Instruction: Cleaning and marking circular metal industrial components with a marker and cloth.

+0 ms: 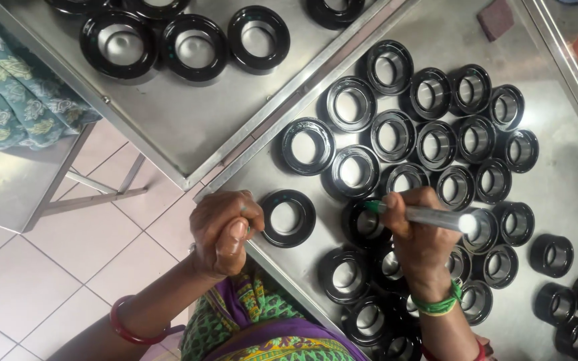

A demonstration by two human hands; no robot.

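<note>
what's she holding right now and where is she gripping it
The right hand holds a silver marker near its green tip. The left hand is curled; whether it holds anything cannot be told.

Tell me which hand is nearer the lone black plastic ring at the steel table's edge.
Left. The left hand rests at the lone black plastic ring, its fingers beside the rim; the right hand, holding a silver marker pen, is farther right.

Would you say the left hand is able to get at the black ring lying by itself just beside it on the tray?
Probably yes. The left hand rests curled at the tray edge, right beside that black ring, with nothing between them. The right hand, holding a marker, is busy further along.
</note>
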